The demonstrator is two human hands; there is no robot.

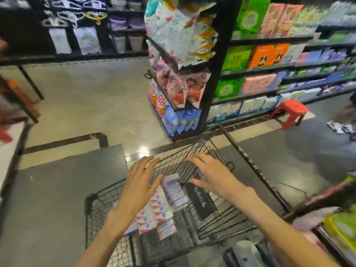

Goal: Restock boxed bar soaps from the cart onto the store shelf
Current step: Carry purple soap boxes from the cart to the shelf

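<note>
Now both hands spread over cart [92,201] — left hand [137,182], right hand [212,175] — soap boxes [163,201] below.

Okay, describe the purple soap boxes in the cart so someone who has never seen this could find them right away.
Start at the black wire cart below both open hands. Inside it, boxes lie in rows running away from the person. The purple soap boxes form the row toward the far end, between the red-and-white boxes on their left and a flat black package on their right. They alone are lilac.

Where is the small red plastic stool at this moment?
In the head view, the small red plastic stool stands on the floor at the right, beside the bottom of the long black shelf, beyond the black wire cart.
</note>
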